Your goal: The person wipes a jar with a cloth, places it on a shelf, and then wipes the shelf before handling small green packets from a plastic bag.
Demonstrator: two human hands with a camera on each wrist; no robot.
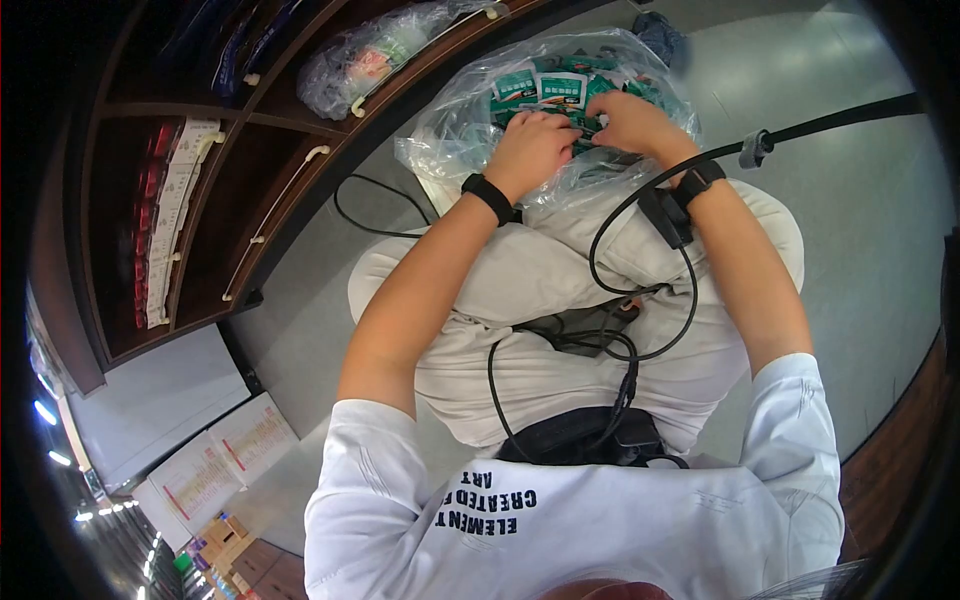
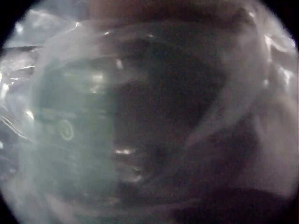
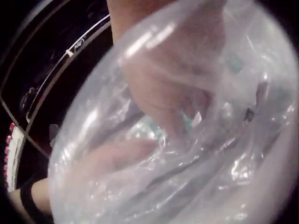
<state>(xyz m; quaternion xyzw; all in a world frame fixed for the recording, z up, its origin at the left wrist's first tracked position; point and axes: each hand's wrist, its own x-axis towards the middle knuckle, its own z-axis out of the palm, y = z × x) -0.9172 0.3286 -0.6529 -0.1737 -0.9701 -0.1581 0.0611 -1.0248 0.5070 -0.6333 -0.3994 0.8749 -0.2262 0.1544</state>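
Note:
A clear plastic bag [image 1: 450, 110] lies wide at its mouth on the floor before the crossed legs, full of green printed packets [image 1: 562, 90]. Both hands reach inside, close together. My left hand [image 1: 535, 150] bends its fingers down over the packets; I cannot tell whether it grips one. With thumb and fingers drawn together, my right hand [image 1: 632, 125] pinches a small green-and-white packet. In the right wrist view, film veils the right hand [image 3: 173, 88] and the left hand [image 3: 117, 156]. Blurred film and a green packet [image 2: 74, 135] fill the left wrist view.
A dark wooden shelf unit [image 1: 235, 180] stands at the left, holding a bagged item [image 1: 370, 65] and red-and-white boxes [image 1: 165, 220]. Black cables [image 1: 600, 260] loop across the lap and past the right forearm. Grey floor [image 1: 850, 220] extends to the right.

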